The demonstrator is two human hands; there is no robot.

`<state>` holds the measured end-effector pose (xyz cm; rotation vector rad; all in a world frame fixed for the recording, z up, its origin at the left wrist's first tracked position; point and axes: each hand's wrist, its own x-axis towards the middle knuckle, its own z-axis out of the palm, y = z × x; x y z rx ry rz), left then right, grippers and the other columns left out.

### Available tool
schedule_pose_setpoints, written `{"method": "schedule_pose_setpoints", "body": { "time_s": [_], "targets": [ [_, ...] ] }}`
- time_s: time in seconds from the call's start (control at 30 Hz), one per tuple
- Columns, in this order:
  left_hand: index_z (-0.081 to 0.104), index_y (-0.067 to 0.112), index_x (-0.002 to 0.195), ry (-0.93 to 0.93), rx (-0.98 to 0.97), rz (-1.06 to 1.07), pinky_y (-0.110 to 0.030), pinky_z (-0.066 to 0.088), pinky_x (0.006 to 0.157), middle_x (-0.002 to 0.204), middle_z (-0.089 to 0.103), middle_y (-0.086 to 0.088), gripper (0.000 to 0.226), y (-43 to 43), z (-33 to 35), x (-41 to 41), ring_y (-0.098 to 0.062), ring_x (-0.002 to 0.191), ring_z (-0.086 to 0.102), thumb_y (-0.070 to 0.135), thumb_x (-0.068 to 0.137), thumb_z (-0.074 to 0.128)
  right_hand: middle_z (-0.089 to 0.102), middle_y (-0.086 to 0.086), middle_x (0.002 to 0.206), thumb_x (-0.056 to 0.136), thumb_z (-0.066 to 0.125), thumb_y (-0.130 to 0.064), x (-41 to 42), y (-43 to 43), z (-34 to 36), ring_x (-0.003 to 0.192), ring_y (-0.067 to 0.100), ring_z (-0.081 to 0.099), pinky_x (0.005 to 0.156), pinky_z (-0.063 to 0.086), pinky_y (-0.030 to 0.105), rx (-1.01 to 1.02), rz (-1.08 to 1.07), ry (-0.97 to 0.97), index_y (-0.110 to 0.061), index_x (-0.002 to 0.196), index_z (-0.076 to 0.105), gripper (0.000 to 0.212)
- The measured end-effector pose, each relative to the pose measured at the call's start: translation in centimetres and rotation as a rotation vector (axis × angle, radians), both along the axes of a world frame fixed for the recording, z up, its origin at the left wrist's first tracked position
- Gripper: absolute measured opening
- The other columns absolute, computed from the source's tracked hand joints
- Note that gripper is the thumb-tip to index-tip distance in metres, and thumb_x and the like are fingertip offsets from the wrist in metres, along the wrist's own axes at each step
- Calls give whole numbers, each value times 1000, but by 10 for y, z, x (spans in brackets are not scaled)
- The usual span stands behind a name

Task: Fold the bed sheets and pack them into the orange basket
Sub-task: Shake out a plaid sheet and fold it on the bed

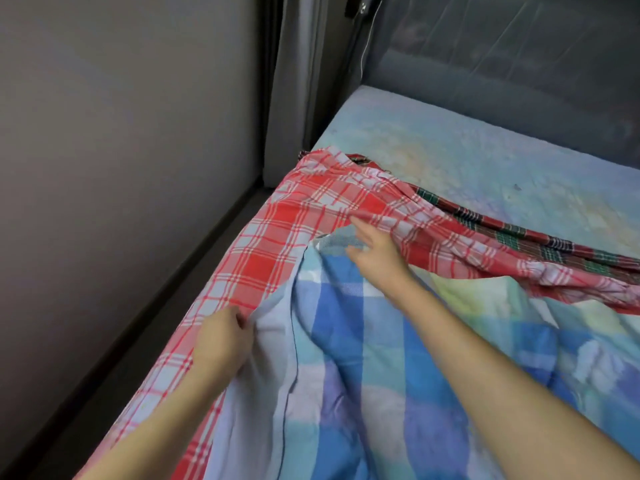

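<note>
A blue, green and white checked sheet lies rumpled on the bed in front of me. Under and beyond it spreads a red and white plaid sheet, bunched toward the right. A dark green and red plaid cloth peeks out behind that. My left hand pinches the pale left edge of the blue sheet. My right hand reaches forward with its fingers spread, over the far corner of the blue sheet and against the red plaid fold. No orange basket is in view.
The mattress with a pale mottled cover runs to the back right. A grey wall stands close on the left, with a dark gap between it and the bed. A grey curtain hangs at the bed's far corner.
</note>
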<state>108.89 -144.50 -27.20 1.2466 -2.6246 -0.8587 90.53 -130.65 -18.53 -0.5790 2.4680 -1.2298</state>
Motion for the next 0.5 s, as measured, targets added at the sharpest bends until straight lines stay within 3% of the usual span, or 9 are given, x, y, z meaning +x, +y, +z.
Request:
{"method": "schedule_pose_setpoints", "body": {
  "time_s": [0.07, 0.13, 0.17, 0.23, 0.33, 0.43, 0.5],
  "targets": [
    [50, 11, 71, 105, -109, -34, -33, 29, 61, 81, 59, -16, 18, 2, 2, -6, -37, 78, 56, 17, 87, 56, 47, 3, 143, 85, 54, -48, 0, 55, -44, 118, 21, 53, 99, 41, 40, 573, 21, 226, -38, 144, 35, 62],
    [53, 9, 72, 235, -193, -67, -36, 32, 61, 76, 57, -16, 18, 2, 3, -23, -37, 73, 55, 17, 86, 58, 25, -2, 155, 67, 33, -86, -1, 88, -79, 137, 27, 33, 107, 32, 50, 886, 99, 213, -47, 145, 21, 88],
    [55, 7, 75, 260, -197, -77, -37, 34, 62, 77, 59, -16, 20, 2, 4, -38, -38, 74, 56, 22, 87, 58, 16, -4, 158, 62, 27, -92, -4, 94, -89, 142, 28, 23, 108, 28, 54, 908, 121, 174, -50, 145, 15, 94],
    [58, 6, 80, 180, -62, -74, -35, 36, 64, 79, 63, -16, 35, 2, 8, -75, -37, 79, 59, 38, 91, 52, 5, -8, 159, 67, 34, -90, -14, 95, -102, 145, 27, 12, 108, 24, 58, 893, 143, 139, -52, 145, 8, 91],
    [55, 8, 62, 19, 185, -100, -30, 35, 60, 61, 56, -10, 56, 1, 15, -132, -31, 68, 56, 54, 91, 45, 2, -7, 160, 69, 41, -86, -25, 93, -107, 146, 26, 10, 107, 25, 57, 900, 189, 139, -53, 145, 7, 90],
    [51, 11, 58, 89, 385, -90, -29, 35, 54, 56, 50, -5, 52, 0, 19, -166, -22, 55, 48, 56, 84, 56, 1, -5, 160, 71, 43, -84, -23, 92, -110, 146, 25, 9, 109, 24, 56, 905, 187, 154, -53, 145, 8, 87],
    [53, 12, 62, 137, 366, -128, -28, 34, 51, 58, 50, -4, 42, 4, 19, -178, -20, 54, 47, 48, 80, 65, 0, -5, 160, 71, 43, -84, -23, 93, -113, 147, 24, 7, 109, 23, 56, 912, 197, 157, -54, 145, 7, 87]
  ]
}}
